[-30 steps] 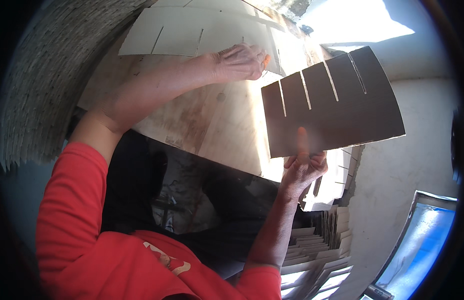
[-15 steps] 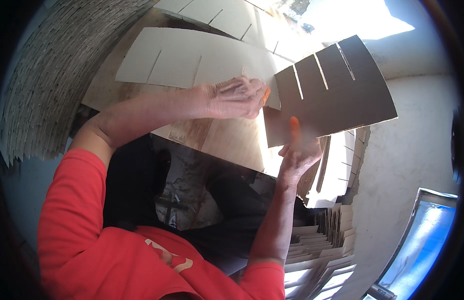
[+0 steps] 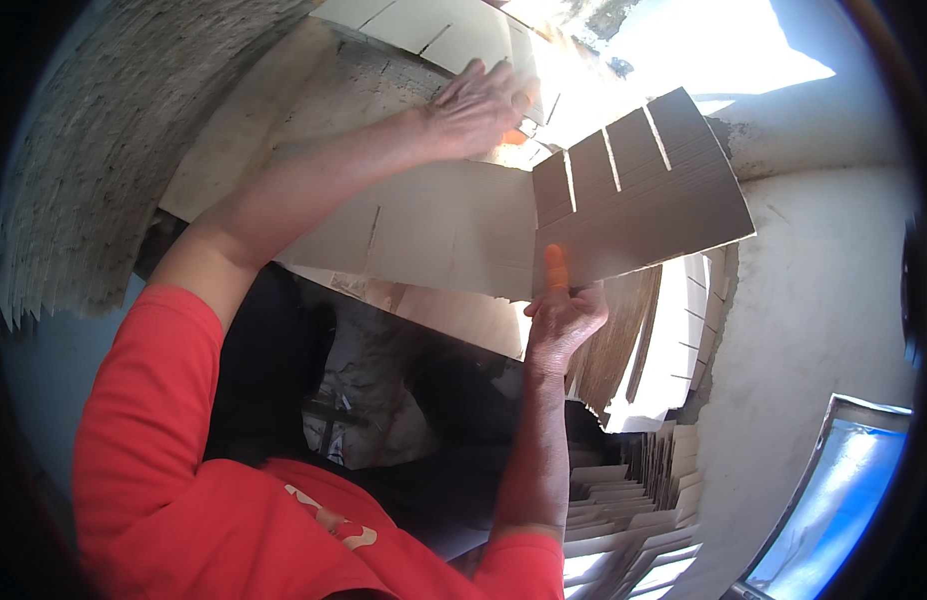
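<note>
My right hand is closed on the lower edge of a brown slotted cardboard panel, an orange cover on its thumb. The panel stands tilted, its slots opening at the top edge. A pale slotted cardboard panel stretches left from it, under my left forearm. The two meet near my right thumb; whether they are joined I cannot tell. My left hand, slightly blurred, is open with fingers apart beside pale slotted cardboard sheets at the table's far side. Orange shows at its thumb too.
A tall stack of cardboard rises at the left. Beyond my right hand are more slotted sheets, with cardboard pieces below. The wooden table ends above my legs. A wall and a blue-paned frame stand at the right.
My left hand has let go of the pale panel and moved up and away, its fingers spreading. The pale panel has come nearer me. My right hand and the brown panel have shifted left.
</note>
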Action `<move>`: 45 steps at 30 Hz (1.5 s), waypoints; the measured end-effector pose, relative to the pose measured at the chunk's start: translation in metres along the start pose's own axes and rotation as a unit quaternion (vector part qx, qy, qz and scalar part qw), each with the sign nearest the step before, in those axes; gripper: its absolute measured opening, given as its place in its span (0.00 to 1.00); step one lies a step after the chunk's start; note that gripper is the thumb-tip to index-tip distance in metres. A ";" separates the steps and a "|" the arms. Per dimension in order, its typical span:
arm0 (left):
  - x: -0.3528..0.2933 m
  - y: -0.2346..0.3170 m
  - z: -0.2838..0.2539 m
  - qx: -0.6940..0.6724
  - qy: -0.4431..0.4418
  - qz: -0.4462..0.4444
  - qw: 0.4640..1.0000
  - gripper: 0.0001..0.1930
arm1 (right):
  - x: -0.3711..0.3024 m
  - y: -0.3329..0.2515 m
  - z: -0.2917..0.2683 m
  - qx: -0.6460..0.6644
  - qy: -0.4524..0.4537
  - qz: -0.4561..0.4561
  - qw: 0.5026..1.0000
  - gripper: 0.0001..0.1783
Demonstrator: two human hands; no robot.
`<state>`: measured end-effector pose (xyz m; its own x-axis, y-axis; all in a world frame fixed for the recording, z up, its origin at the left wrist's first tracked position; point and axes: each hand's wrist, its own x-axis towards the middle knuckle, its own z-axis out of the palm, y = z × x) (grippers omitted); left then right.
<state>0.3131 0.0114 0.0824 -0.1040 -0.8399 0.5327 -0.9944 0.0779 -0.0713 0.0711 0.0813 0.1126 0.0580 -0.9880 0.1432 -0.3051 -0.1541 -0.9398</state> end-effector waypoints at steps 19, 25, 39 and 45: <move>-0.017 0.012 -0.019 0.150 0.008 0.226 0.962 0.18 | 0.006 0.004 0.009 -0.034 -0.017 -0.006 0.999 0.08; -0.032 0.032 -0.047 0.041 -0.027 0.242 0.969 0.24 | 0.010 0.007 0.006 0.003 -0.067 0.040 0.997 0.11; -0.074 0.079 -0.099 -0.118 -0.080 0.241 0.960 0.19 | 0.004 -0.037 -0.011 -0.082 0.026 -0.038 0.996 0.03; -0.002 -0.003 -0.023 -0.100 0.034 0.000 0.994 0.26 | 0.004 -0.035 -0.013 -0.081 0.010 -0.043 0.996 0.04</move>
<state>0.3158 0.0256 0.1012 -0.0977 -0.8025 0.5886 -0.9774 0.1889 0.0954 0.0696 0.0825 0.1499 0.0723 -0.9709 0.2283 -0.4485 -0.2361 -0.8620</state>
